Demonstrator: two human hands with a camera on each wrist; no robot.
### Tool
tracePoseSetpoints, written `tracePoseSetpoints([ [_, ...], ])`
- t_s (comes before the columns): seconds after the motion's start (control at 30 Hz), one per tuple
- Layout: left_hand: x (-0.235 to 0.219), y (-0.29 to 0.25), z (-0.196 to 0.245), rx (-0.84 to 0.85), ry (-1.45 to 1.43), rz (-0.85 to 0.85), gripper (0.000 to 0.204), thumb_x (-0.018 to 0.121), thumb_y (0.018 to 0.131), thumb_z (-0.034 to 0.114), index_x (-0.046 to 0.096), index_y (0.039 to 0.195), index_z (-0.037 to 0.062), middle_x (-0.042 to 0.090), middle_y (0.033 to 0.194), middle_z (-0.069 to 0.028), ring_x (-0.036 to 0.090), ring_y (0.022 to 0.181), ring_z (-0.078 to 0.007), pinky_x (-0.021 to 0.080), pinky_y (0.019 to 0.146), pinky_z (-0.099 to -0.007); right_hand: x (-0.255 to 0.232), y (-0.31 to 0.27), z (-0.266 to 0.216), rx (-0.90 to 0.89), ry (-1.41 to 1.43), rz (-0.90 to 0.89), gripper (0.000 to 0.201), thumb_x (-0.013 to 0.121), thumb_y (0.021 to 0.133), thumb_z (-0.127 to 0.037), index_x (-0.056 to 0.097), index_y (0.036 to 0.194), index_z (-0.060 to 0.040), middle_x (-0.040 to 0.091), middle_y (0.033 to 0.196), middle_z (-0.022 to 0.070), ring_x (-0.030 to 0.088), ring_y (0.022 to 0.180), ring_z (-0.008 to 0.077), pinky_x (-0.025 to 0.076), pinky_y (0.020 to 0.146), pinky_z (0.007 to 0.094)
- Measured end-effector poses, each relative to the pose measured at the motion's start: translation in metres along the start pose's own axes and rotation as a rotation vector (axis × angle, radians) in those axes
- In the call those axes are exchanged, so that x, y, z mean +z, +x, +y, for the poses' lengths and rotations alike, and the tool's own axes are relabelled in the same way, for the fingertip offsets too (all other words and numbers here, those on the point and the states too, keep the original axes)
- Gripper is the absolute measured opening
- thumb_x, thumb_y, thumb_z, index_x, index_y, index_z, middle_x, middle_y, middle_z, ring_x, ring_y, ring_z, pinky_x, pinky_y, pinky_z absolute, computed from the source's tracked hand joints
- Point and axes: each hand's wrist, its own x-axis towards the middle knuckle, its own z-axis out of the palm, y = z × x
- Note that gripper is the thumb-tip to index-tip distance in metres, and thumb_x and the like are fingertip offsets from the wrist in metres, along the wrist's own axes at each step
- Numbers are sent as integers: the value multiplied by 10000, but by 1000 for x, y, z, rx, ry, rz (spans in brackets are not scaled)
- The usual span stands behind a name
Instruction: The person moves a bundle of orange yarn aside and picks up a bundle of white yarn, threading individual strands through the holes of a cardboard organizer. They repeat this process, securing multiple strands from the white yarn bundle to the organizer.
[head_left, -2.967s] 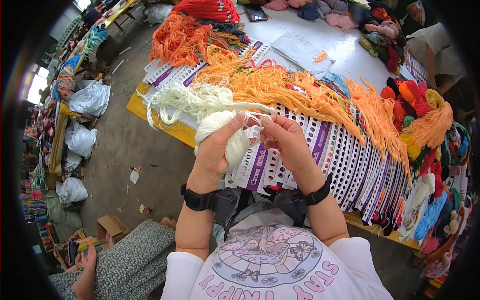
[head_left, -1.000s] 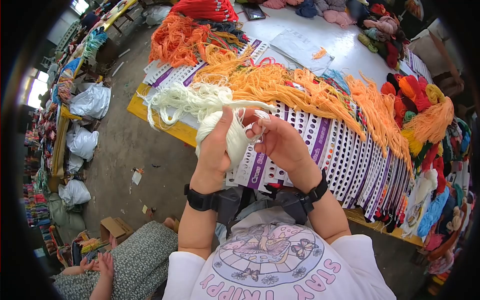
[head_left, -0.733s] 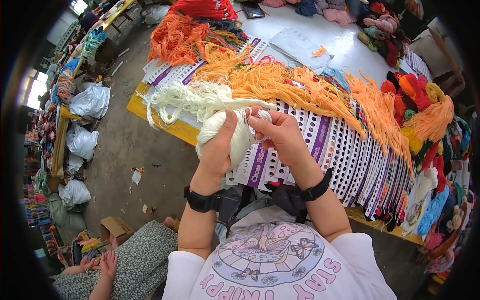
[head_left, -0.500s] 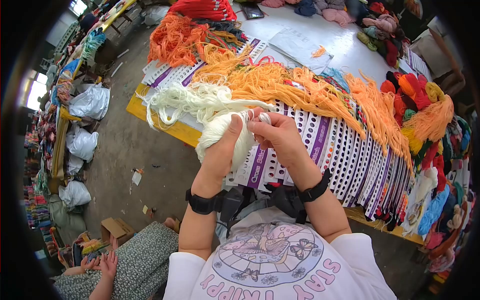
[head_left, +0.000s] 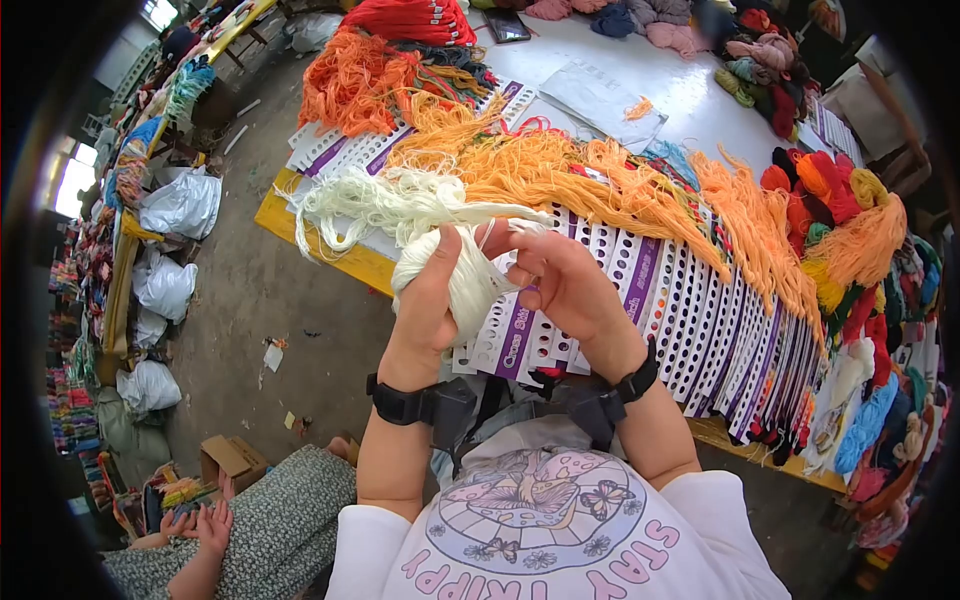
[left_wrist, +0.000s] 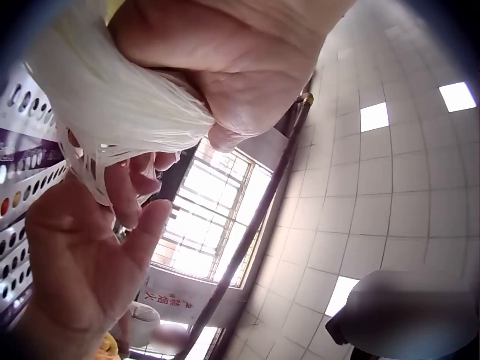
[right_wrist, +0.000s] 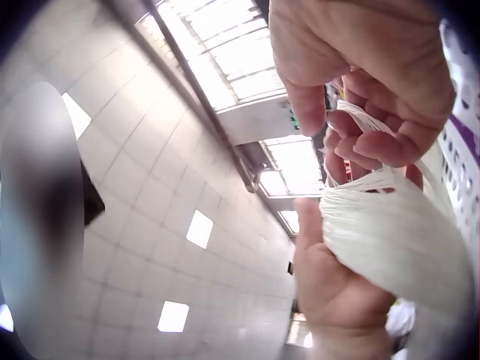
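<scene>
A thick bundle of cream-white thread is held by my left hand, thumb across its near side and fingers mostly hidden behind it. At the bundle's right end, my right hand has curled fingers hooked in a few white strands, its thumb standing apart from them. In the left wrist view the strands stretch from the bundle to the right hand. The right wrist view shows the bundle between both hands. A loose white skein lies on the table just beyond.
Orange thread lies across overlapping punched cards along the yellow table edge. Red-orange thread is piled at the back left. Coloured skeins hang at the right. Another person's hand shows at lower left.
My right thumb has lifted from the strands it pinched half a second ago, and the right hand has turned so its palm shows more. The left hand keeps hold of the bundle.
</scene>
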Motion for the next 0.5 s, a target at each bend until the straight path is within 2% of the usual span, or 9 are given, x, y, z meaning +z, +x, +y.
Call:
tracePoseSetpoints([
  [0.07,1,-2,-1,12,38,-7,448,423,913,317,454,1162,-54,521,1142,-137,516,1041,-202,430,871,-309,9,-3,-4,-38,-306,79,156,625,779,-213,589,734,-69,515,606,-25,465,526,32,336,413,179],
  [0.17,6,-5,-4,66,218,-44,460,423,913,322,449,1175,-55,515,1154,-127,504,1056,-193,417,891,-298,8,0,0,-124,-433,95,135,650,764,-182,599,744,-59,489,567,-32,410,464,31,289,380,178],
  [0.23,7,-4,-8,146,362,-81,459,428,912,319,449,1181,-52,513,1156,-125,497,1063,-185,410,901,-293,5,2,3,-137,-407,92,128,658,756,-163,613,785,-46,491,567,-36,405,462,30,285,388,176],
  [0.37,8,-5,-6,92,225,-57,432,447,906,310,474,1157,-41,535,1117,-122,529,1000,-179,436,856,-292,12,-1,1,-148,-314,77,179,646,767,-160,626,886,-28,502,592,-41,401,472,26,296,410,169],
  [0.5,5,-7,2,13,128,-20,403,473,897,293,491,1130,-36,563,1063,-121,560,930,-176,465,791,-293,10,-3,1,-86,-190,41,203,614,791,-160,617,945,-27,508,627,-47,403,505,24,305,431,166],
])
